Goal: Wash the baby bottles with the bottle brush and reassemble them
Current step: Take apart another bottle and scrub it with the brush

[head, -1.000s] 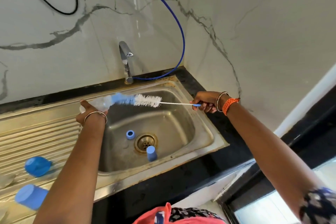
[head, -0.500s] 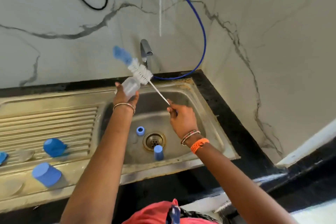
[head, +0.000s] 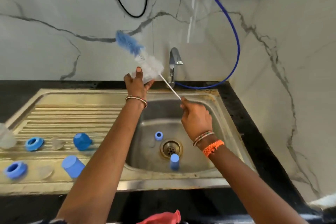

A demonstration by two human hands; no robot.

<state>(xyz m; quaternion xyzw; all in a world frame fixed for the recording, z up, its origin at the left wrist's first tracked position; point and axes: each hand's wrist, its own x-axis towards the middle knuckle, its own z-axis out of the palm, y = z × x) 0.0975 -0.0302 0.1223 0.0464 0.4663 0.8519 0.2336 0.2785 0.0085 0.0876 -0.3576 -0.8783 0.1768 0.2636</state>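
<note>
Above the sink [head: 214, 96], at 12 o'clock from the drain [head: 171, 148], the left hand [head: 136, 83] grips a clear bottle [head: 145, 76], thumb and fingers curled round its body. The right hand [head: 195, 118], at 1 o'clock from the drain, pinches the thin white handle of the brush [head: 140, 54] between closed fingertips. The brush slants up toward 10 o'clock: its white bristles lie just beside the bottle, and its blue tip stands clear above it. Whether the bristles touch the bottle cannot be told through the blur. The tap [head: 173, 63] stands at 3 o'clock from the bottle.

In the basin, a blue ring [head: 158, 135] lies at 10 o'clock from the drain and a blue cap [head: 174, 161] stands at 6 o'clock. On the drainboard [head: 72, 114], at 9 o'clock from the basin, lie more blue rings, blue caps and clear parts.
</note>
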